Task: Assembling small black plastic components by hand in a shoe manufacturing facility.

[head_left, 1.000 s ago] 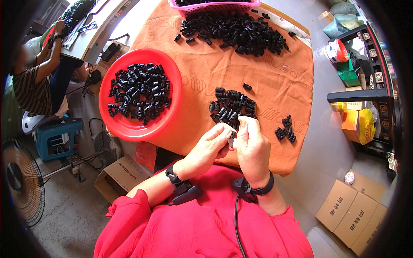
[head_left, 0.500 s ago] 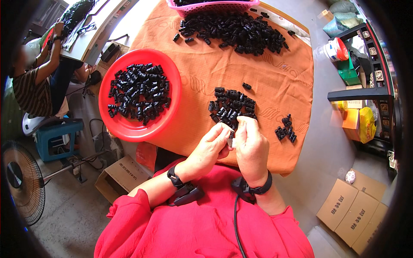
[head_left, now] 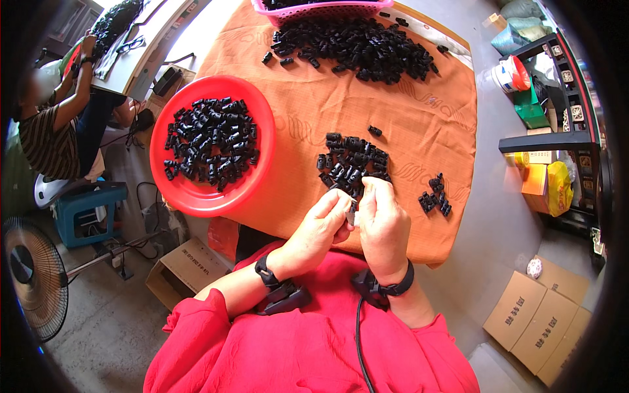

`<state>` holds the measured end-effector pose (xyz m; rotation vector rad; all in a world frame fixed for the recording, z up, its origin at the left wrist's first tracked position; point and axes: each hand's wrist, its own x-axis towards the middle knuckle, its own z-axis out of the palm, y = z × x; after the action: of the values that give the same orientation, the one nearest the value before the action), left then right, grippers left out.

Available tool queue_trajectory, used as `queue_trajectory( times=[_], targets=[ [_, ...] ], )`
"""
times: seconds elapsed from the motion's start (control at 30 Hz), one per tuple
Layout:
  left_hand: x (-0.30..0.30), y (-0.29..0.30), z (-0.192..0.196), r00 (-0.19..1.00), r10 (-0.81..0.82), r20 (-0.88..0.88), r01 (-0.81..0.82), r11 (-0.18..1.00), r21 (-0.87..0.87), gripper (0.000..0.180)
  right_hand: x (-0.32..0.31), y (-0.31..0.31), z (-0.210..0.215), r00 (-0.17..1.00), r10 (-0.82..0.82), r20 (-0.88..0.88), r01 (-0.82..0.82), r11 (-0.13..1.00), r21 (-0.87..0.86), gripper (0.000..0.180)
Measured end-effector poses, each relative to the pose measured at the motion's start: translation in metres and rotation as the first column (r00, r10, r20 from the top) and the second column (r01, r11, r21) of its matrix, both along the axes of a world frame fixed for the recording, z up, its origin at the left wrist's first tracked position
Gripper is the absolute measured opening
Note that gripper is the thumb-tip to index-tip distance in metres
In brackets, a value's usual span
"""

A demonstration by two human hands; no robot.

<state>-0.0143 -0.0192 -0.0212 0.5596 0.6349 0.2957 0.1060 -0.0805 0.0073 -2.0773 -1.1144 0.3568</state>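
My left hand and my right hand meet at the near edge of an orange-clothed table. Both are closed, thumbs and fingers pinched together. Between them shows a sliver of something small and greyish; the fingers cover most of it. Just beyond my fingertips lies a pile of small black plastic fittings, with one loose black fitting behind it. To the right sits a little cluster of black pieces. On the left a round red tray holds many black fittings.
A large heap of black parts spreads at the table's far side, before a pink basket. Another person sits at the far left. A fan and cardboard boxes stand on the floor. A black cable hangs from my right wrist.
Almost nothing differs. Both hands stay pinched together in the same place, and the greyish piece between them shows at a slightly different angle.
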Motion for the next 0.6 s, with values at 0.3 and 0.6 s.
queue_trajectory(
  times=[0.3, 0.6],
  targets=[
    [0.002, -0.002, 0.004, 1.000, 0.003, 0.005, -0.002, 0.999, -0.044, 0.016, -0.001, -0.005, -0.001, 0.999, -0.041, -0.021, 0.040, 0.999, -0.015, 0.018],
    [0.002, 0.001, 0.014, 0.995, -0.019, -0.096, 0.024, 0.998, 0.055, 0.016, -0.002, -0.002, 0.002, 0.995, -0.092, 0.046, 0.092, 0.996, 0.000, 0.017]
  ],
)
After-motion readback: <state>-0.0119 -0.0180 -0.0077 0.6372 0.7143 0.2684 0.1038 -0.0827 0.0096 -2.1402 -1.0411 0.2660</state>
